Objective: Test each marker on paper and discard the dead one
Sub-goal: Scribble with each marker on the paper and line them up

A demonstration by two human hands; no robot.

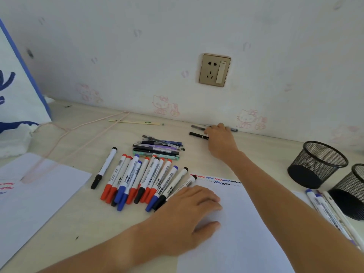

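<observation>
The left hand (189, 211) is lying flat with relaxed fingers on the near white sheet of paper (246, 233), pressing it onto the pale wood-grain surface (94, 223). Along that sheet's far edge, red, blue and black squiggles (218, 180) are showing. Just left of the sheet, a fanned row of white whiteboard markers with red, blue and black caps (141, 180) is lying, with one black-capped marker (104, 168) apart on its left; a few more markers (327, 211) are lying right of the sheet, beside two black mesh pen cups (317, 164). Beyond the row, a small heap of dark and purple pens (159, 147) is resting. Farthest from the sheet, by the wall, the right hand (220, 138) is reaching over two slim dark pens (199, 135); its fingers are curling down onto them, but whether they are gripping one I cannot tell. A second white sheet (39, 194) is lying far left.
</observation>
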